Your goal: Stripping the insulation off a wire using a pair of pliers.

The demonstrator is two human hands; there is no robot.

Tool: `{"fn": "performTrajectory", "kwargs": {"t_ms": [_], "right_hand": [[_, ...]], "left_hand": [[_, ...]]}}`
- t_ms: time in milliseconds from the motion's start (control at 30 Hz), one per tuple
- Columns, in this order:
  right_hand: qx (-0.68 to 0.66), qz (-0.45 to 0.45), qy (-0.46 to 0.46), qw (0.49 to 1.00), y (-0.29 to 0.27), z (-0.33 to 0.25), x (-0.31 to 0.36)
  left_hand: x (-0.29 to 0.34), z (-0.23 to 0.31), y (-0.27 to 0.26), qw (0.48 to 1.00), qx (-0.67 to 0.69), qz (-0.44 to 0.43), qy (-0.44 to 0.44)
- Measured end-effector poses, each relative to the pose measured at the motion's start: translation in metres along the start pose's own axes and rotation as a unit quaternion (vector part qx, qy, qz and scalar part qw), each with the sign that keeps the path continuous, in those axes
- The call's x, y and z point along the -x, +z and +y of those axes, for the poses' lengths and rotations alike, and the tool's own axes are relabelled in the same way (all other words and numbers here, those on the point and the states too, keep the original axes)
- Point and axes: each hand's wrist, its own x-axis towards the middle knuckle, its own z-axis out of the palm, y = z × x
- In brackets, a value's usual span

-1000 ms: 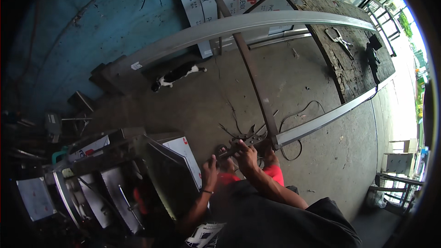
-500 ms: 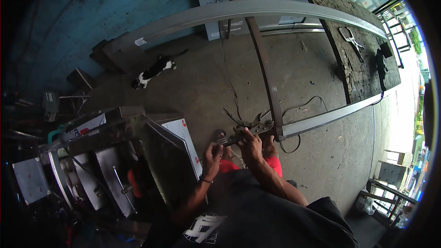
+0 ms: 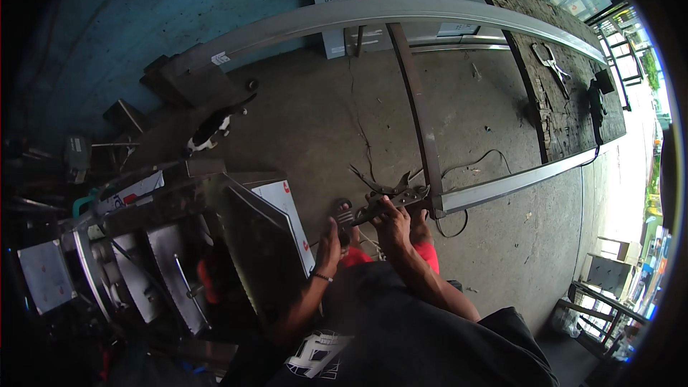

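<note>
My right hand (image 3: pixel 393 223) is wrapped round a pair of metal locking pliers (image 3: pixel 408 196), held in front of my legs. Its jaws point up and right, beside the near end of a brown metal crossbar (image 3: pixel 414 100); whether they touch the bar I cannot tell. My left hand (image 3: pixel 330 247) is raised just left of the pliers' handle end, fingers stretched out and apart from the tool. A second pair of locking pliers (image 3: pixel 550 69) lies on the worn wooden board (image 3: pixel 566 111) at the far right.
A long metal frame (image 3: pixel 502 190) spans the area ahead. A black-and-white cat (image 3: pixel 215 129) walks on the concrete floor (image 3: pixel 301 122). Sheet-metal cabinetry (image 3: pixel 265 272) stands close on my left. A dark cable (image 3: pixel 487 158) lies by the frame corner.
My left hand has come away from the pliers' handle end, fingers straightening. My right hand keeps its grip almost in place. The cat has moved left and nearer.
</note>
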Motion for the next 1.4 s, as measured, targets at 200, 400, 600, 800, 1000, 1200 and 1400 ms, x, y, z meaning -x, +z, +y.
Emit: {"fn": "performTrajectory", "kwargs": {"t_ms": [200, 400, 600, 800, 1000, 1200, 1400], "right_hand": [[0.070, -0.045, -0.039, 0.996, -0.018, 0.006, -0.012], [-0.007, -0.014, 0.014, 1.000, -0.015, 0.002, -0.013], [-0.031, -0.009, 0.023, 0.999, -0.017, 0.005, -0.013], [-0.015, 0.043, 0.022, 0.999, -0.013, 0.014, -0.008], [-0.019, 0.017, 0.020, 0.999, -0.013, 0.009, -0.004], [-0.025, -0.021, 0.006, 0.999, -0.024, 0.012, -0.011], [-0.014, 0.014, 0.005, 1.000, -0.020, 0.010, -0.009]], "left_hand": [[-0.020, -0.011, -0.001, 0.909, -0.099, -0.045, 0.402], [-0.007, 0.005, -0.006, 0.996, -0.044, -0.035, 0.074], [0.004, 0.015, 0.006, 0.866, -0.140, 0.008, 0.480], [-0.006, 0.004, 0.000, 0.972, -0.153, -0.010, 0.176], [-0.016, -0.004, -0.007, 0.999, 0.023, -0.046, 0.013], [-0.021, -0.004, -0.006, 0.848, -0.191, -0.025, 0.494], [-0.022, 0.000, -0.006, 0.974, -0.157, -0.092, 0.133]]}}
